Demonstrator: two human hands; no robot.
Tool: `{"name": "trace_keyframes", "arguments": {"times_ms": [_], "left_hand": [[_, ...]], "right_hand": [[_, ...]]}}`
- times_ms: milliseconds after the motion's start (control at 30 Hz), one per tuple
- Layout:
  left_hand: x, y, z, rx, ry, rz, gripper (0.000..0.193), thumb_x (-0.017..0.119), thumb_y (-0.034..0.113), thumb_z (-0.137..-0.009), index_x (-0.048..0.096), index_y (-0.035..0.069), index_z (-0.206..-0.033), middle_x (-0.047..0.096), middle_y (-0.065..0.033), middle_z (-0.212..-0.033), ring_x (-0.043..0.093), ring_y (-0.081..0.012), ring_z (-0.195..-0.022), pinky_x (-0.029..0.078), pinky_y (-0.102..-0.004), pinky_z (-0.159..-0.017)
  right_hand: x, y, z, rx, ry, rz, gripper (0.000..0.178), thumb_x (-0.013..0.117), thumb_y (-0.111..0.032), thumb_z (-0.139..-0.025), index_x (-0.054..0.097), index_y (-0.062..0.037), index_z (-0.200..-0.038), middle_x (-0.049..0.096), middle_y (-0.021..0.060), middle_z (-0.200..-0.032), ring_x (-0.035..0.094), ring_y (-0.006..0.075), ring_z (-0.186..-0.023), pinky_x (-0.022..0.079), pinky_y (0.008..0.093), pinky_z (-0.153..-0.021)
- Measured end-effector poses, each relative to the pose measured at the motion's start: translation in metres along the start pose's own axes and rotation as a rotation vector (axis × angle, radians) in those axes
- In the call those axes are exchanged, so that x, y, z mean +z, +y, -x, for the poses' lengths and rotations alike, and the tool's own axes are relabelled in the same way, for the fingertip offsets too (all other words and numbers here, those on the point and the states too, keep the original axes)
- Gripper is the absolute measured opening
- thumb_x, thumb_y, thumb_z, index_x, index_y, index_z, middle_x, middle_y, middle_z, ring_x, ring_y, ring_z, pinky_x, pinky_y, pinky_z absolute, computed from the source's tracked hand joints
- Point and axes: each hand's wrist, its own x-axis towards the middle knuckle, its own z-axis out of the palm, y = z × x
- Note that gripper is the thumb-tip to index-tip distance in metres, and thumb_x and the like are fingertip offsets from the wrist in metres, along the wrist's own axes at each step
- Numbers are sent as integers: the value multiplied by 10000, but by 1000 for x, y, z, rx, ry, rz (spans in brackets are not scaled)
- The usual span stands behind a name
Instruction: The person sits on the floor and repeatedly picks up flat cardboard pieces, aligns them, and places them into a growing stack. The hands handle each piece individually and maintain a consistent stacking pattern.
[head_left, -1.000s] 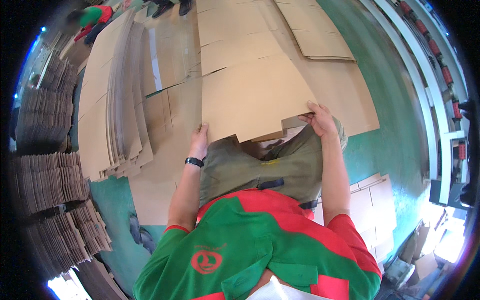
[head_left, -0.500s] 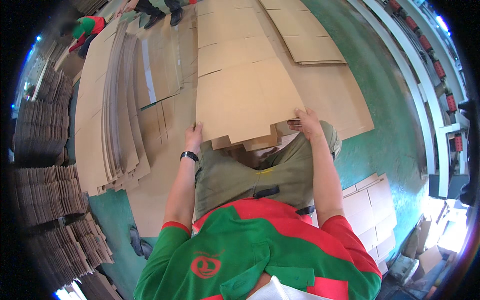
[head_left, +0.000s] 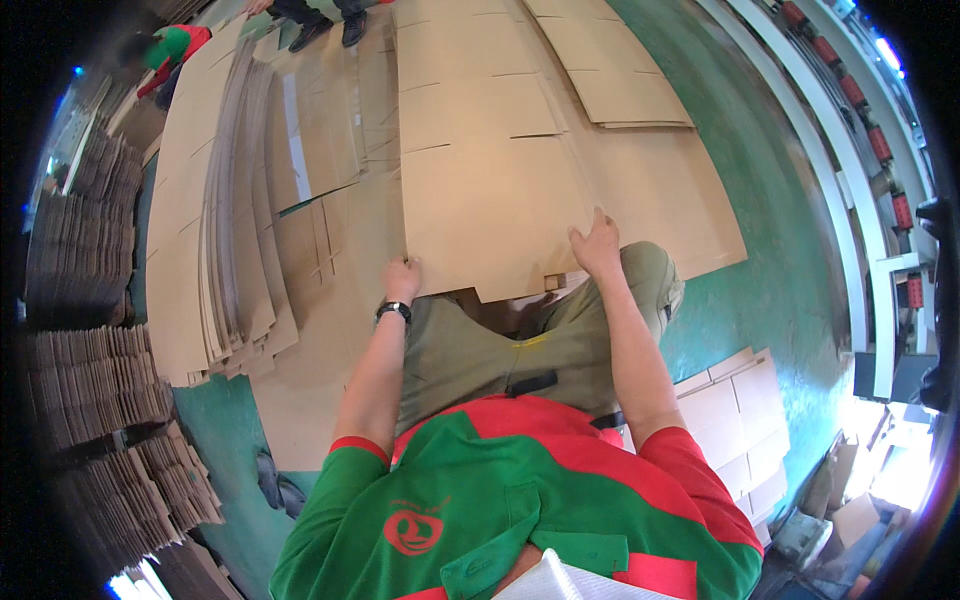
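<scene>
A large brown cardboard sheet (head_left: 490, 220) with slits cut in it lies in front of my knees, on top of more cardboard. My left hand (head_left: 403, 277), with a dark watch at its wrist, is closed at the sheet's near left corner. At the near right side my right hand (head_left: 597, 245) holds the sheet's edge. Its thumb rests on top and its forefinger points along the edge; the other fingers are partly hidden. Under the near edge a small cardboard piece (head_left: 554, 282) shows between my legs.
A leaning row of cardboard sheets (head_left: 215, 230) stands at the left, with bundled stacks (head_left: 85, 250) farther left. Another flat pile (head_left: 620, 85) lies at the far right. Folded cardboard (head_left: 735, 410) is by my right side, a metal roller frame (head_left: 870, 220) beyond. Two people are at the far left.
The sheet's near edge has come down and shifted slightly right and toward me. My left hand moved right and nearer; my right hand moved left and a little nearer.
</scene>
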Motion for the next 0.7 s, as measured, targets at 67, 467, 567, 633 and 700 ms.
{"name": "trace_keyframes", "arguments": {"times_ms": [67, 467, 567, 633, 700], "left_hand": [[9, 2, -1, -51, -34, -25, 455, 594, 333, -896, 600, -73, -1103, 629, -308, -1089, 600, -439, -1058, 476, -485, -907], [26, 19, -3, -20, -301, -107, 510, 572, 392, -896, 590, -11, -1207, 601, -273, -1208, 598, -406, -1099, 465, -492, -931], [28, 19, -3, 13, -312, -104, 549, 581, 395, -888, 563, -4, -1265, 583, -274, -1243, 599, -375, -1118, 484, -449, -917], [31, 16, -3, 16, -241, 40, 576, 595, 392, -882, 542, -2, -1298, 587, -267, -1243, 603, -344, -1121, 495, -418, -902], [30, 6, -5, -33, -188, 344, 601, 615, 386, -877, 522, -6, -1323, 604, -253, -1227, 609, -308, -1117, 502, -390, -887]], "right_hand": [[-2, -2, 2, -33, -48, 41, 728, 662, -303, -831, 348, -7, -1418, 384, 275, -1412, 359, 447, -1310, 350, 566, -1050], [-11, -7, 7, -37, -102, -6, 719, 665, -294, -823, 381, 16, -1406, 390, 304, -1409, 387, 423, -1321, 346, 440, -1102], [-9, -8, 6, -48, -120, 9, 720, 660, -301, -828, 371, -7, -1418, 377, 293, -1423, 385, 419, -1324, 354, 462, -1089], [-9, -10, 5, -30, -151, 37, 721, 652, -309, -834, 354, -47, -1436, 356, 274, -1444, 379, 415, -1328, 365, 505, -1068], [-11, -11, 7, -47, -152, 7, 717, 654, -304, -833, 362, -44, -1433, 358, 274, -1445, 387, 415, -1322, 369, 497, -1067]]}}
